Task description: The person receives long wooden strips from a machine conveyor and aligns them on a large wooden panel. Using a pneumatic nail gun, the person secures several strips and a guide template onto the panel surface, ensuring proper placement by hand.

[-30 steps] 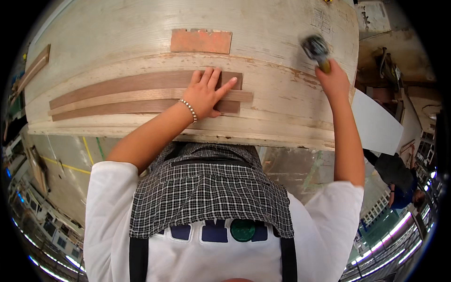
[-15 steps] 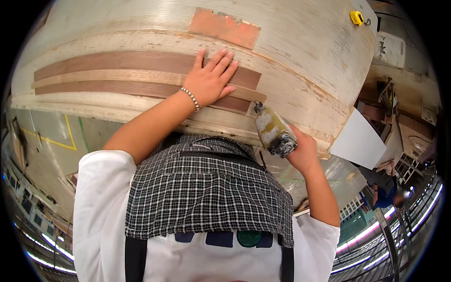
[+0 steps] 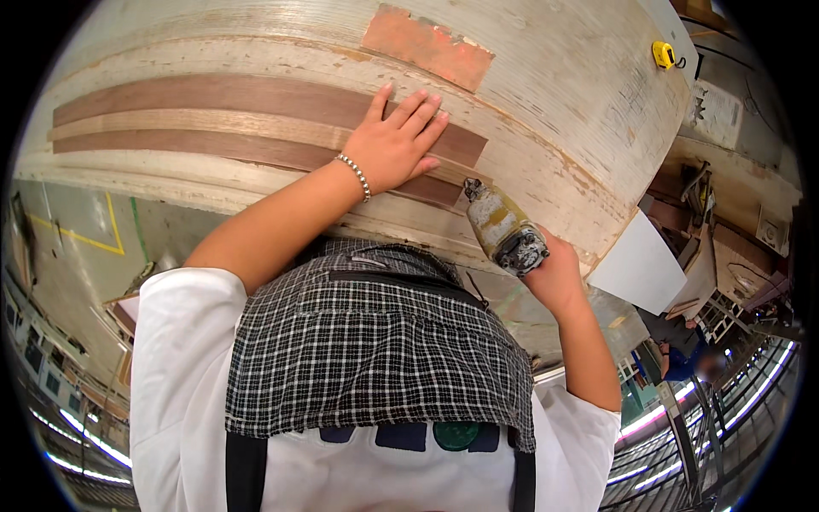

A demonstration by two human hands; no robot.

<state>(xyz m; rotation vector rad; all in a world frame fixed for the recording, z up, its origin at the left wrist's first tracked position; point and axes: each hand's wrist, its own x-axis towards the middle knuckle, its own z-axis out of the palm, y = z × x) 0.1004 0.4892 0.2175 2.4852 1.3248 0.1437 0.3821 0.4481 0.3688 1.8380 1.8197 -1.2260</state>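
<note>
A long, narrow pale wood strip (image 3: 217,122) lies along the middle of a wider dark brown board (image 3: 200,92), leaving brown bands on both sides. My left hand (image 3: 399,141) rests flat across them near their right end, palm down and fingers spread. In my right hand (image 3: 556,271) is a worn, yellowish and grey nail gun (image 3: 495,220) with a blackened end cap. Its narrow tip is at the right end of the pale strip; whether it touches is unclear. The tool hides most of my right fingers and its handle.
The boards lie near the front edge of a scuffed worktable (image 3: 589,119). Beyond them is an orange-red patch (image 3: 426,47). A yellow tape measure (image 3: 663,55) sits at the far right corner. A white panel (image 3: 640,260) stands off the right edge; another person (image 3: 682,363) is farther right.
The view has shifted a little, so the table and boards appear displaced. My left hand keeps its place on the boards. The nail gun's tip stays by the strip's right end.
</note>
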